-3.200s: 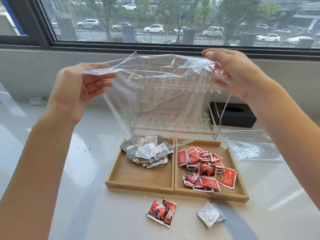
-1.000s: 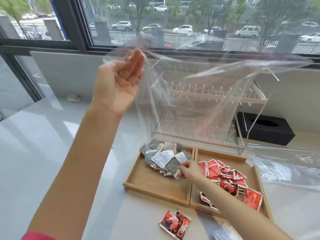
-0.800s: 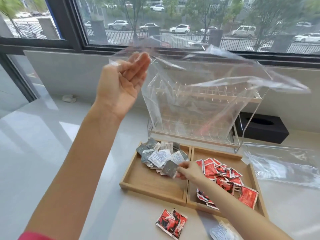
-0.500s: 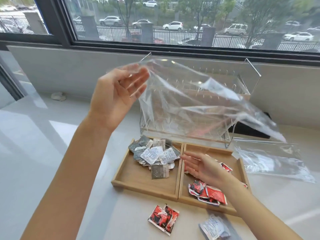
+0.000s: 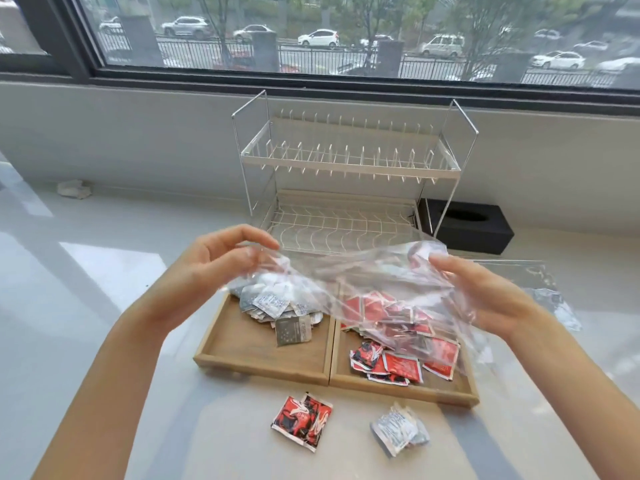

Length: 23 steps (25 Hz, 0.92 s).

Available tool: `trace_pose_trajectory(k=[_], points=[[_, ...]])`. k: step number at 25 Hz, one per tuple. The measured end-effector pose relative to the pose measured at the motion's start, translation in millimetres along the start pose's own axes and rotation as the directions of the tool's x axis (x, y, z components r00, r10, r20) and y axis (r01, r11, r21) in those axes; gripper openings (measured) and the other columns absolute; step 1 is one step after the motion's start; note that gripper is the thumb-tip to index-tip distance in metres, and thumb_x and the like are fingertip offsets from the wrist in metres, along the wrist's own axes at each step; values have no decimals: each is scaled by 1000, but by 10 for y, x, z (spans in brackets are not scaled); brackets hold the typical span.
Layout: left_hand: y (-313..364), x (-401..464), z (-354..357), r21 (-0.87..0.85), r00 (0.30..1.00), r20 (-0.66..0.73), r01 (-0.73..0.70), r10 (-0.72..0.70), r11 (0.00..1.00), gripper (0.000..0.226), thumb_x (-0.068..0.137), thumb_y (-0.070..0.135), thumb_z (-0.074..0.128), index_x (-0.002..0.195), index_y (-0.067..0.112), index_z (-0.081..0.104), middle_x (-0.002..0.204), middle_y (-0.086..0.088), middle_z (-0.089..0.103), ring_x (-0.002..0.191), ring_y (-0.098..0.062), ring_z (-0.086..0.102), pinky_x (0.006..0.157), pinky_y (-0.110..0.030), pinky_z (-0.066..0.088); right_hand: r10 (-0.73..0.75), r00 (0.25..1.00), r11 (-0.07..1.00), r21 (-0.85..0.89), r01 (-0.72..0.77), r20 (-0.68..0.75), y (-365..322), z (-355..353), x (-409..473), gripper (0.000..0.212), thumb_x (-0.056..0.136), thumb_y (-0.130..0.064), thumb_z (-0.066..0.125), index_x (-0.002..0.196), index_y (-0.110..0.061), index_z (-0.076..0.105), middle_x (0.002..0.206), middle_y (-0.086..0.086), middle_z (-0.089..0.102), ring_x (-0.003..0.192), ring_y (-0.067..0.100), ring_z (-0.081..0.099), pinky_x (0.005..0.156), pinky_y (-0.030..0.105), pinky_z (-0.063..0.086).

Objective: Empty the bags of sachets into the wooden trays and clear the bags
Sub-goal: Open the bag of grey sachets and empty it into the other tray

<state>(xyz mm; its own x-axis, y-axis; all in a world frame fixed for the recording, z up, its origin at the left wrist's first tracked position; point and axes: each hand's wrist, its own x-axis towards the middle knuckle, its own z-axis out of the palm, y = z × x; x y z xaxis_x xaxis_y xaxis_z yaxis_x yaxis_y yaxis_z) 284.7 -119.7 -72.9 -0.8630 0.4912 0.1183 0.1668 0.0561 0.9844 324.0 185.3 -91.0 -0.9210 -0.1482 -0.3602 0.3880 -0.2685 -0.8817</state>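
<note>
An empty clear plastic bag [image 5: 349,271] is stretched low over two wooden trays. My left hand [image 5: 214,261] pinches its left end between thumb and fingers. My right hand [image 5: 485,296] holds its right end, fingers curled into the film. The left tray [image 5: 256,358] holds a heap of grey sachets [image 5: 277,303]. The right tray [image 5: 450,393] holds red sachets [image 5: 391,358], partly veiled by the bag. A second empty bag [image 5: 540,285] lies flat on the counter to the right.
Red sachets [image 5: 303,419] and grey sachets [image 5: 398,433] lie loose on the white counter in front of the trays. A white wire dish rack [image 5: 349,168] stands behind the trays, a black tissue box [image 5: 464,226] beside it, under the window.
The bag has come down from head height to just above the trays. My right hand left the grey sachets and took the bag's right end. My left hand dropped with it.
</note>
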Motion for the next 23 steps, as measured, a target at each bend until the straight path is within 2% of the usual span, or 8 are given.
trace_pose_trajectory(k=[2,6,10,13,16,18,20,23], points=[[-122,-72,11,58,996,44,76,-79,995,20,73,24,65,87,38,69,77,4,75,76,0,66,65,-5,45,5,999,1000,18,-4,-37,54,-205,137,64,35,-32,91,90,-15,64,88,1,65,70,14,65,63,31,57],[-447,-108,80,161,971,113,191,-210,968,24,83,33,58,105,43,62,91,-11,74,92,-6,67,77,-5,44,-41,981,986,148,70,-190,136,-479,335,46,57,-9,73,101,-14,60,69,-3,71,58,7,66,50,21,54],[-759,-62,144,183,924,190,299,-332,937,56,84,18,57,129,45,36,98,3,75,107,-5,62,94,-9,41,-43,965,984,157,86,-259,276,-598,446,55,78,5,57,129,-9,42,80,6,66,52,8,65,44,18,50],[-958,-37,184,62,872,312,379,-378,923,86,73,26,72,134,48,15,125,7,61,111,-14,62,96,-20,46,-11,986,999,36,18,-166,416,-691,452,69,64,2,73,127,-8,46,79,3,71,58,8,66,49,18,52],[-1130,144,293,-228,886,166,462,-433,857,115,44,42,87,134,50,16,125,2,52,102,-23,66,79,-23,56,30,995,997,-64,-37,-99,542,-740,428,57,69,10,67,121,-5,50,86,8,74,67,13,70,52,19,52],[-1252,319,373,-323,907,-56,378,-417,868,91,55,39,82,133,37,34,114,-7,58,95,-24,69,68,-22,57,45,994,990,-129,-58,-97,580,-779,421,59,66,-1,74,120,-8,51,94,10,74,77,17,71,58,21,53],[-1288,481,447,-226,912,-197,315,-360,922,45,80,17,63,122,27,50,101,-5,62,95,-24,66,67,-17,55,44,995,990,-130,-56,-93,612,-849,446,73,44,-32,89,110,-17,60,93,3,74,81,16,70,67,25,53],[-1285,600,515,-95,917,-285,262,-279,960,31,87,0,50,107,23,59,89,-1,63,85,-17,61,65,-13,53,41,988,997,70,-30,-147,617,-947,480,72,35,-53,85,98,-22,69,78,-6,69,73,8,67,69,26,52]])
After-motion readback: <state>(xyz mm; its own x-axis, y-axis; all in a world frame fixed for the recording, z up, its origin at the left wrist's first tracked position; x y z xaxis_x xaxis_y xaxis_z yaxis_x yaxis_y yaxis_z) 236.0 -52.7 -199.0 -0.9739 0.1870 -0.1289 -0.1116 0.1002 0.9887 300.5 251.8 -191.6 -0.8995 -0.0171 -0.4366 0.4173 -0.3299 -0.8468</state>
